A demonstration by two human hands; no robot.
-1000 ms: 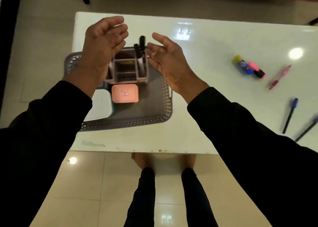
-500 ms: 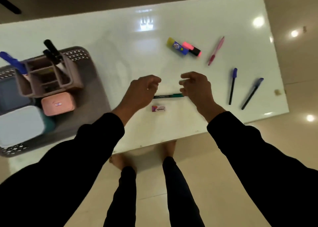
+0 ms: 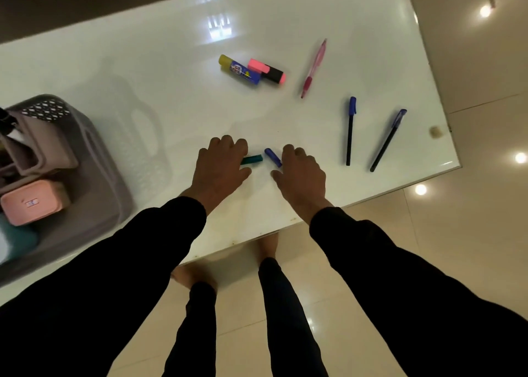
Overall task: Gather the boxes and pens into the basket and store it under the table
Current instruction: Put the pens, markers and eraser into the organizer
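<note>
Left grip (image 3: 220, 163) curls onto the green pen (image 3: 252, 159), right grip (image 3: 300, 171) onto the blue pen (image 3: 273, 157); light, stiff, slick barrels; pinch mid-barrel off the desk (image 3: 171, 71).

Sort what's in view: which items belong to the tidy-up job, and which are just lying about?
Job: basket, pink box, green pen, blue pen cap, two blue pens, pink pen, highlighter, glue stick.

Lying about: small beige bit at table edge.
</note>
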